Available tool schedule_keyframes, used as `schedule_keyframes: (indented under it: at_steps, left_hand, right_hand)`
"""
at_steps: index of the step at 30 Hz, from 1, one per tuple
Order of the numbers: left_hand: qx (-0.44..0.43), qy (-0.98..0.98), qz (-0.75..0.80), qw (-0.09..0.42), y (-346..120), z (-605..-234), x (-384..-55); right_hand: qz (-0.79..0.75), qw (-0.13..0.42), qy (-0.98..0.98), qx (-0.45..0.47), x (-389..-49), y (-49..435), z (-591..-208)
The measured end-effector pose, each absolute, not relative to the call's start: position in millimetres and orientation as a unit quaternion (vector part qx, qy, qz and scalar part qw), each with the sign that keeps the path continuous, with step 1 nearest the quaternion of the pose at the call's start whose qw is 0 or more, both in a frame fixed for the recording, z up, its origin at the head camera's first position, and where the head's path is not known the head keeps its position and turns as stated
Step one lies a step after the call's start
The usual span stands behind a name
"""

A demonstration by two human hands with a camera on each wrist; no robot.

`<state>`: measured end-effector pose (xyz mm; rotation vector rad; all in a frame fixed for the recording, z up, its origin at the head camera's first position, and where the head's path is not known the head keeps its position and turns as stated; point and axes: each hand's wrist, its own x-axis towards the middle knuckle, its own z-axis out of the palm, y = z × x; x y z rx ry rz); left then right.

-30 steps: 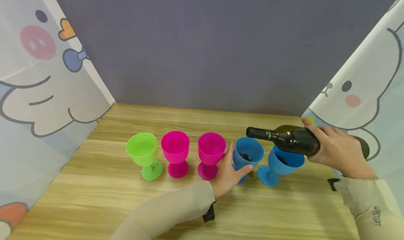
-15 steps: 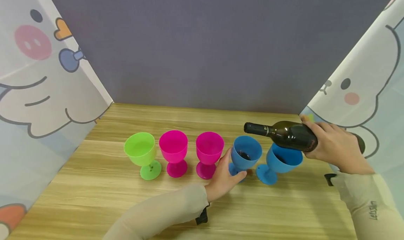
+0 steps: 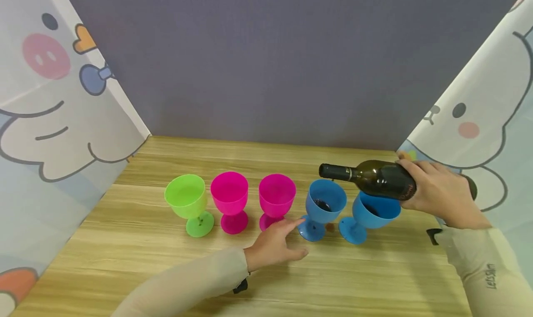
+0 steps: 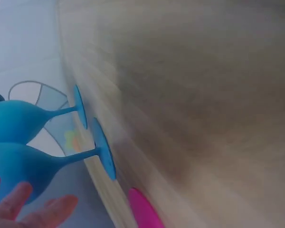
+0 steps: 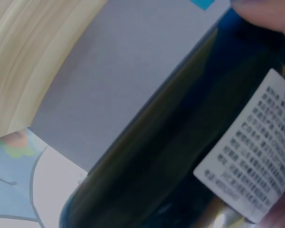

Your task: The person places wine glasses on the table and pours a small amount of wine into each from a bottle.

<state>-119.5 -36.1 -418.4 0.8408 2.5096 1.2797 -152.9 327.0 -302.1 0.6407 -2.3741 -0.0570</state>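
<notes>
While the right hand [image 3: 443, 192] grips a dark bottle [image 3: 383, 179] tipped near level, its mouth appearing just above the inner blue goblet [image 3: 322, 217] from the head view, the left hand [image 3: 274, 246] holds nothing, fingers extended near that goblet's foot; contact, cannot tell. Dark liquid [image 3: 322, 205] shows in the inner blue goblet and in the outer blue goblet [image 3: 368, 218], partly hidden by the bottle. Farther left along the wooden table [image 3: 354, 280] stand two pink goblets [image 3: 230, 199], then a green goblet [image 3: 188, 201].
</notes>
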Motion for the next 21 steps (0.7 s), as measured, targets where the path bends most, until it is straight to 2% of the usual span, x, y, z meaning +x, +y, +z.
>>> schedule_keyframes:
  at_steps: [4,10,13,21]
  left_hand:
    - [0.272,0.831,0.481,0.063,-54.3,-419.0,-110.9]
    - [0.244,0.783,0.566,-0.083,-75.3,-410.5,-103.5]
    - [0.227,0.770,0.583,-0.129,-80.4,-406.6,-103.1]
    - [0.217,0.747,0.600,-0.185,-82.9,-405.0,-105.4]
  right_hand:
    - [-0.021,0.339,-0.909,0.243,-154.1,323.6,-300.4]
    - [-0.019,0.336,-0.909,0.245,-156.8,320.0,-295.4]
    - [-0.023,0.325,-0.914,0.243,-156.9,317.0,-292.9]
    - [-0.022,0.294,-0.928,0.228,-156.3,305.0,-283.6]
